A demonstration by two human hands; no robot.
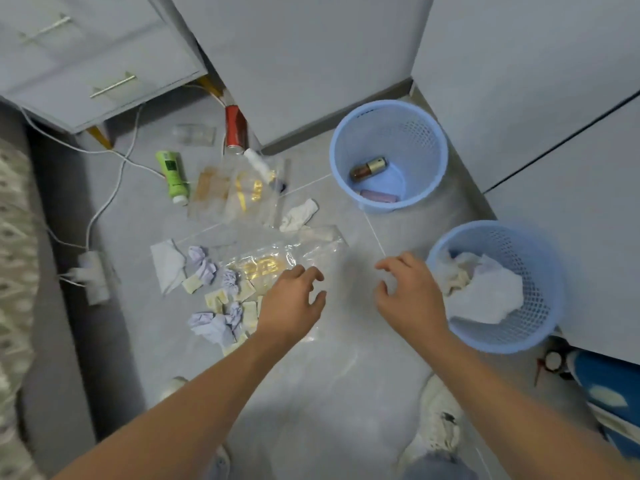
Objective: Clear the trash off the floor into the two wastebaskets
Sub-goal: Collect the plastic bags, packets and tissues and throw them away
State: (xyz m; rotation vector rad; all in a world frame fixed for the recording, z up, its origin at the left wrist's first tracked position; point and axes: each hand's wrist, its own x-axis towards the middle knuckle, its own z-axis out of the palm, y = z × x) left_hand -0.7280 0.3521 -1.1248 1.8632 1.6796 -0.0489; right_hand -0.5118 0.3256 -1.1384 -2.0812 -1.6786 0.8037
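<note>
I held my left hand open over the clear plastic bag; my right hand hovered empty, fingers spread, beside the near wastebasket.

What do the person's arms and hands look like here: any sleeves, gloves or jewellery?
Both forearms are bare as far as the frame shows, with no sleeves in view. The left hand and right hand wear no gloves, and no rings, watch or wristband can be seen.

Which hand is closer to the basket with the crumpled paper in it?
Right. The right hand hovers just beside the basket, almost at its rim; the left hand is farther off, over the clear plastic bag.
</note>
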